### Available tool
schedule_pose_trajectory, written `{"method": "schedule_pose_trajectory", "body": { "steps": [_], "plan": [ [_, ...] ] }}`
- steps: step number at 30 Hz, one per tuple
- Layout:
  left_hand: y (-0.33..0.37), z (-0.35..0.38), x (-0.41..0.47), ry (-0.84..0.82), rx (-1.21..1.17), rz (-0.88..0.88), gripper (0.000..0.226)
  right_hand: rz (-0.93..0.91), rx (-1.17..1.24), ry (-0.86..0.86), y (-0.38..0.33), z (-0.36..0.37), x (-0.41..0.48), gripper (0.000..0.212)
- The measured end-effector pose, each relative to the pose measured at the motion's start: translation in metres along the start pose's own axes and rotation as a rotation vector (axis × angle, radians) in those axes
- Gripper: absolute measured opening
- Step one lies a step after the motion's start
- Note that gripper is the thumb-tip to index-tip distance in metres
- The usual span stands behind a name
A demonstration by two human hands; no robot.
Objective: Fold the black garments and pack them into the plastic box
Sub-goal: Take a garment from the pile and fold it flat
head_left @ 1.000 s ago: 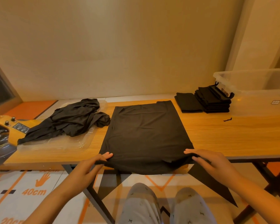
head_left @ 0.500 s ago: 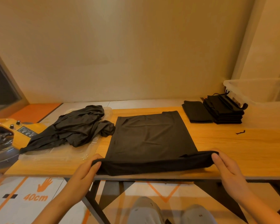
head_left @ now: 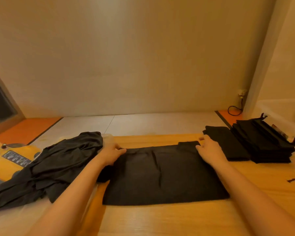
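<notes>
A plain black garment (head_left: 165,174) is shown on a desk (head_left: 160,222) of warm orange-tan wood grain. The loose heap (head_left: 58,164) and folded stack (head_left: 266,143) are also black. A yellow machine (head_left: 12,160) (with black knobs) is seen at left. The plastic box (head_left: 283,109) is cloudy white.

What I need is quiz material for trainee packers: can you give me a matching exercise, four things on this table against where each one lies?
Things
1. crumpled garments
2. flat garment
3. folded stack
4. small black scrap

Places
A. right end of the table, next to the plastic box
B. alone on bare wood, nearer the camera than the stack
C. left end, lying over clear plastic
D. centre, touched by the left hand and right hand

Pairs: 1-C, 2-D, 3-A, 4-B
</notes>
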State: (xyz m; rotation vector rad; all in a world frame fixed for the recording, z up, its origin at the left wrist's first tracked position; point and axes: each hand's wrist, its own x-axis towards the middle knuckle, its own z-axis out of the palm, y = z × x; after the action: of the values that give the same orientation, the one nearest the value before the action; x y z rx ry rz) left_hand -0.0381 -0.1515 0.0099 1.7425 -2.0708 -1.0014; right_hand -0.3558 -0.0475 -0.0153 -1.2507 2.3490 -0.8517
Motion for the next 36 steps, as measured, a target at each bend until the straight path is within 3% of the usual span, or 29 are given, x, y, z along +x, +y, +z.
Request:
{"method": "schedule_pose_trajectory", "body": {
  "steps": [3, 8, 11, 16, 21, 23, 26, 28, 36],
  "plan": [
    [-0.006, 0.013, 0.017, 0.162, 0.217, 0.075, 0.017, -0.052, -0.111, 0.098, 0.005, 0.014, 0.000, 0.039],
    [-0.009, 0.015, 0.018, 0.352, 0.263, 0.138, 0.017, -0.156, -0.171, 0.226, -0.002, 0.008, -0.005, 0.028],
    [-0.008, 0.016, 0.020, 0.394, 0.317, 0.133, 0.019, -0.203, -0.193, 0.301, -0.008, 0.008, -0.003, 0.022],
    [-0.009, 0.033, 0.024, 0.419, 0.506, 0.115, 0.022, -0.144, -0.320, 0.228, -0.002, 0.025, 0.005, 0.021],
    [0.007, 0.045, 0.000, 0.642, 0.555, 0.242, 0.039, -0.290, -0.375, 0.356, -0.016, 0.015, -0.007, 0.039],
    [0.022, 0.060, -0.017, 0.536, 0.507, 0.339, 0.047, -0.408, -0.320, 0.327, -0.034, 0.018, -0.027, 0.042],
    [0.025, 0.092, -0.028, 0.245, 0.592, 0.353, 0.057, -0.513, -0.451, 0.025, -0.050, 0.051, -0.050, 0.049],
    [0.017, 0.099, -0.020, 0.104, 0.598, 0.273, 0.060, -0.473, -0.542, -0.167, -0.044, 0.070, -0.047, 0.053],
    [0.004, 0.091, -0.005, 0.105, 0.566, 0.244, 0.063, -0.340, -0.565, -0.199, -0.027, 0.069, -0.024, 0.057]
  ]
}}
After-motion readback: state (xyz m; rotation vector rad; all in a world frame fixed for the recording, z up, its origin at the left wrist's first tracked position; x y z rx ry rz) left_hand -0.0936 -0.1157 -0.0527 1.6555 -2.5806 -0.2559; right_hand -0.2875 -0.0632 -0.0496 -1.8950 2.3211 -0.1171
